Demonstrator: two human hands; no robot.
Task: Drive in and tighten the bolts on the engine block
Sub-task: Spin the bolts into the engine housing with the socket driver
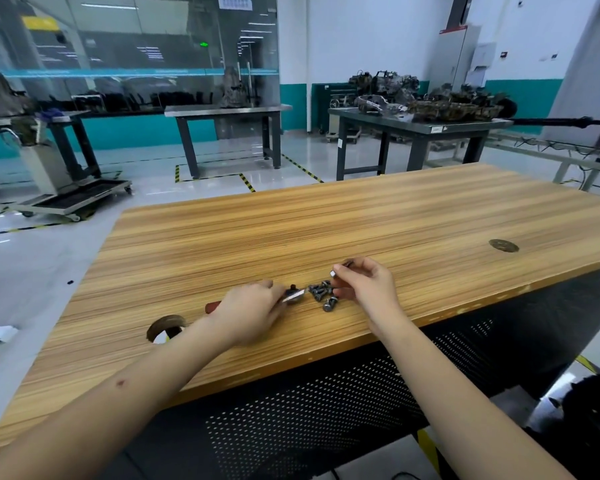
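Observation:
Several dark bolts [323, 293] lie in a small heap near the front edge of the wooden table [361, 216]. My right hand [366, 284] pinches one bolt [334, 273] between thumb and fingers, just above the heap. My left hand [253, 306] lies over a ratchet wrench with a red handle [211, 307] and grips it. The wrench's metal head [294, 295] sticks out beside the bolts. No engine block is on this table.
A round cable hole [165, 329] is cut into the table at the left, another [503, 245] at the right. Steel workbenches stand behind, one [420, 128] carrying engine parts. A wheeled stand [66, 188] is at the left.

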